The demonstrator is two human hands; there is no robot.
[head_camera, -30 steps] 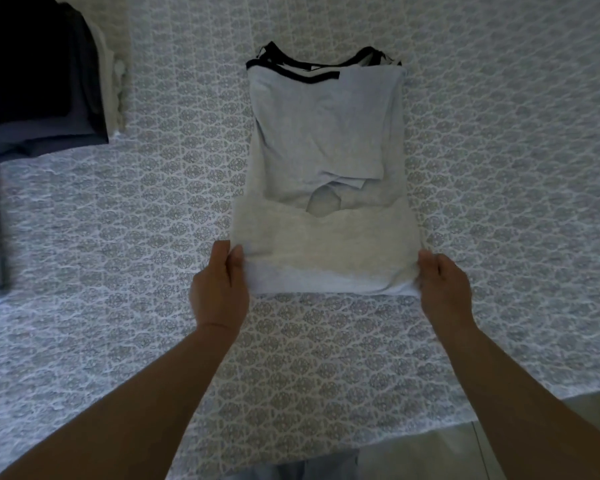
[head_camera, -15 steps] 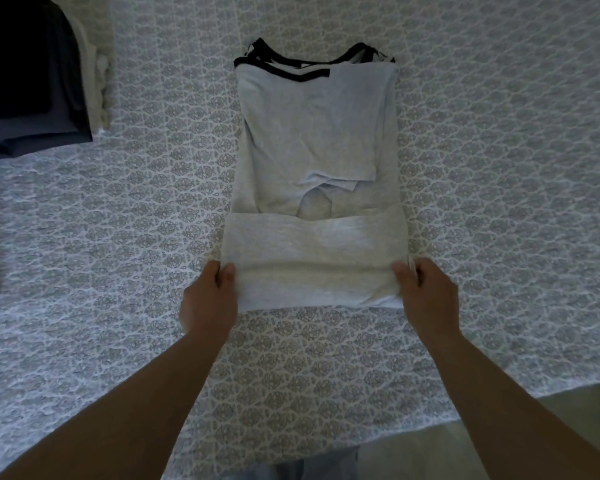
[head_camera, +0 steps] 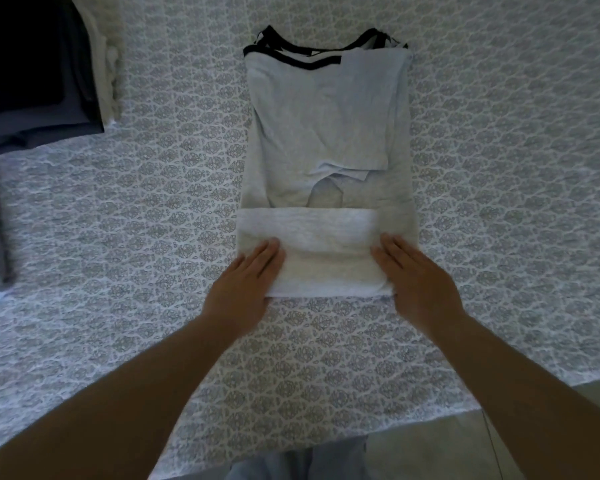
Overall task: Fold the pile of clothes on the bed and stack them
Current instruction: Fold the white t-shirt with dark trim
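I press left hand (head_camera: 246, 282) and right hand (head_camera: 416, 285) flat, fingers straight, on grey shirt (head_camera: 326, 140) mid-bed | hem folded, more folds left | folded stack (head_camera: 39, 71) far left

no readable text, no labels or numbers (fabrics all unmarked)

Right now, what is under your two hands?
Both hands, left and right, press flat on the turned-up hem of the grey T-shirt. Beneath lies the patterned bedspread; layers between are hidden.
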